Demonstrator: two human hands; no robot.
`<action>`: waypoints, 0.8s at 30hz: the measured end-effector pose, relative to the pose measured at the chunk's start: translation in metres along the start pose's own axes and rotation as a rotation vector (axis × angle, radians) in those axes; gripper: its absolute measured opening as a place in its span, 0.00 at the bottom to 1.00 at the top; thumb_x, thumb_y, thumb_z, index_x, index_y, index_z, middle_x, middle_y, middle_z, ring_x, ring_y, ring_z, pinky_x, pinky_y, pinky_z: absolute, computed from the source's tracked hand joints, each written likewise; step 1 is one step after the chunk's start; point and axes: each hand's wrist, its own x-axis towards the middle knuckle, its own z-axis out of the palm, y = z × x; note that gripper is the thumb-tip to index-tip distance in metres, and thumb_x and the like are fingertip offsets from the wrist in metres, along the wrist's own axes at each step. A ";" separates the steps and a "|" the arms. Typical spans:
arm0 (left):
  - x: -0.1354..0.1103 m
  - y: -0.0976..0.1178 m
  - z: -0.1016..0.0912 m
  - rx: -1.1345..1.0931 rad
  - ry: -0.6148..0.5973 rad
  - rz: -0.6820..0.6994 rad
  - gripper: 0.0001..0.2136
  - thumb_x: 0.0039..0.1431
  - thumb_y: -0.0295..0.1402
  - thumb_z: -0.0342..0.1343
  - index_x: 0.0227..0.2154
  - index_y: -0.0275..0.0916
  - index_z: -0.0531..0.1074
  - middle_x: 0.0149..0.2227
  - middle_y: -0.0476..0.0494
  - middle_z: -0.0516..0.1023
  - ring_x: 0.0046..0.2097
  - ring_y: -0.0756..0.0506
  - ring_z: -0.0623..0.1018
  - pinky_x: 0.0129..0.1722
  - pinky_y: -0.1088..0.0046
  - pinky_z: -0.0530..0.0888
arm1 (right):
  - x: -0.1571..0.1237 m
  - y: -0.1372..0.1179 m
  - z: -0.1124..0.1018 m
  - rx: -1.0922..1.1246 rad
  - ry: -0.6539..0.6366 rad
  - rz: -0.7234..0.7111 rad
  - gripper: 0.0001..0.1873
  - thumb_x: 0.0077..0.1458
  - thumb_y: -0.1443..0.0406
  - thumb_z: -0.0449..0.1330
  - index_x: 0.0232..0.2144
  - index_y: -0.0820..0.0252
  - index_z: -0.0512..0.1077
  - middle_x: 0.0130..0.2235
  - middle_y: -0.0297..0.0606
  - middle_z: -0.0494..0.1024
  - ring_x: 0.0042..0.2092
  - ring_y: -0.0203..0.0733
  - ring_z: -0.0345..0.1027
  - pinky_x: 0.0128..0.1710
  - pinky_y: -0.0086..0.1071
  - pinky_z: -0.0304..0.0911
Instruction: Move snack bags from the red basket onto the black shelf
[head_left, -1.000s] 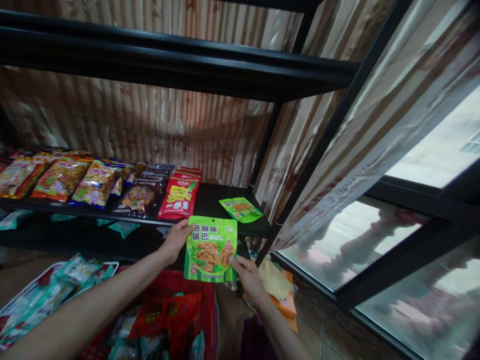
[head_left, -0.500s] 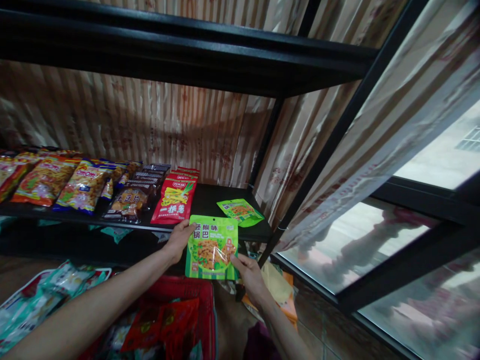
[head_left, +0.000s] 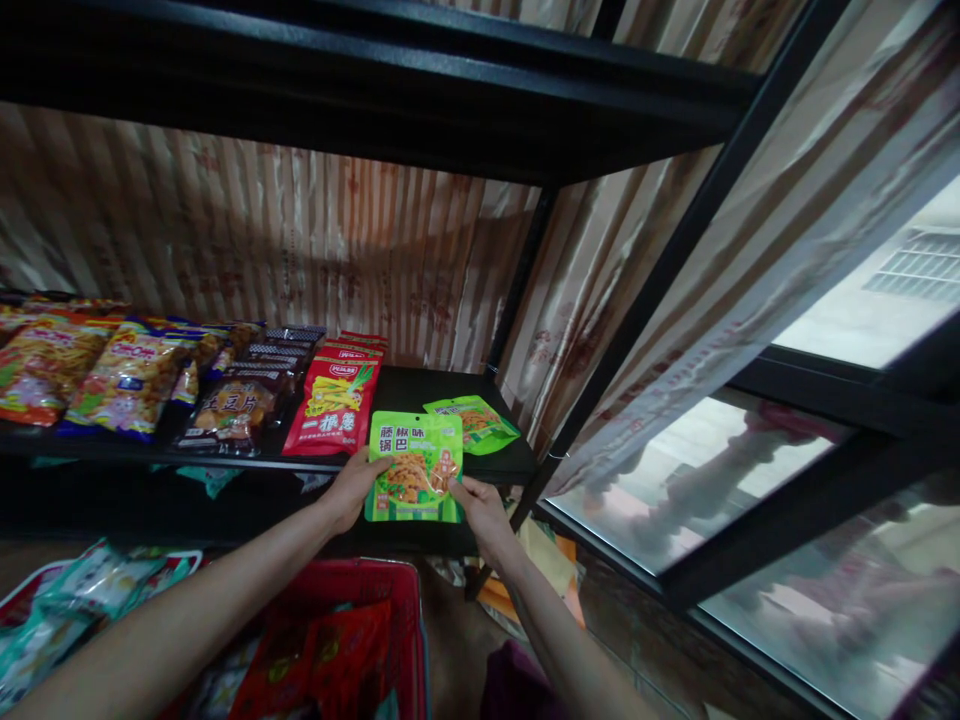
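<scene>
A bright green snack bag (head_left: 414,480) is held upright by its two sides, in front of the shelf's front edge. My left hand (head_left: 352,492) pinches its left side, thumb over the front. On the right side, my right hand (head_left: 484,510) grips the bag near its lower corner. Behind it a second green bag (head_left: 474,424) lies on the black shelf (head_left: 409,384), partly covered by the held one. Just to the left, red snack bags (head_left: 335,395) lean in a row.
Further left on the shelf are brown potato-chip bags (head_left: 231,408) and colourful snack bags (head_left: 127,378). Below stand a red basket (head_left: 412,610) with red packets and another basket with teal packets (head_left: 97,585). A black shelf post (head_left: 600,385) and a window (head_left: 712,490) are to the right.
Both hands have brought the green bag up and forward toward the shelf, and it now overlaps the bag lying there. The view has shifted slightly to the right.
</scene>
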 end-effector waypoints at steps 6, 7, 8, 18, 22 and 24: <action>0.014 -0.004 -0.001 0.022 0.031 0.065 0.08 0.54 0.22 0.54 0.37 0.34 0.69 0.34 0.40 0.81 0.34 0.44 0.80 0.40 0.64 0.76 | 0.010 -0.006 0.001 -0.099 -0.014 -0.043 0.31 0.43 0.40 0.56 0.26 0.62 0.77 0.22 0.35 0.75 0.27 0.42 0.66 0.28 0.32 0.60; 0.016 -0.005 -0.001 0.026 0.051 0.077 0.08 0.54 0.22 0.54 0.37 0.34 0.69 0.34 0.40 0.81 0.33 0.44 0.80 0.40 0.64 0.76 | 0.012 -0.008 0.000 -0.134 -0.018 -0.058 0.31 0.44 0.39 0.55 0.26 0.62 0.77 0.21 0.35 0.74 0.26 0.41 0.66 0.28 0.32 0.60; 0.018 -0.005 -0.001 0.028 0.067 0.086 0.08 0.54 0.21 0.54 0.37 0.34 0.70 0.33 0.40 0.81 0.33 0.44 0.80 0.40 0.64 0.76 | 0.013 -0.009 0.000 -0.186 -0.016 -0.076 0.32 0.46 0.39 0.53 0.25 0.62 0.76 0.21 0.35 0.74 0.26 0.41 0.65 0.27 0.31 0.59; 0.032 -0.008 0.003 0.073 0.128 0.123 0.06 0.53 0.23 0.54 0.35 0.35 0.70 0.30 0.43 0.79 0.32 0.45 0.79 0.38 0.65 0.76 | 0.030 -0.041 -0.033 -1.099 0.419 -0.585 0.21 0.62 0.58 0.45 0.42 0.59 0.75 0.39 0.44 0.78 0.43 0.44 0.69 0.46 0.35 0.59; 0.037 -0.008 0.004 0.087 0.159 0.125 0.06 0.54 0.24 0.54 0.36 0.36 0.70 0.32 0.44 0.79 0.34 0.46 0.79 0.40 0.65 0.75 | 0.057 -0.044 -0.048 -1.281 0.252 -0.681 0.19 0.60 0.63 0.47 0.47 0.57 0.73 0.51 0.44 0.73 0.56 0.49 0.58 0.57 0.44 0.53; 0.038 -0.007 0.004 0.090 0.166 0.125 0.07 0.54 0.23 0.54 0.36 0.36 0.71 0.32 0.44 0.80 0.34 0.46 0.79 0.39 0.66 0.75 | 0.068 -0.042 -0.053 -1.337 0.121 -0.685 0.20 0.60 0.62 0.46 0.49 0.56 0.72 0.54 0.42 0.71 0.59 0.47 0.55 0.60 0.46 0.49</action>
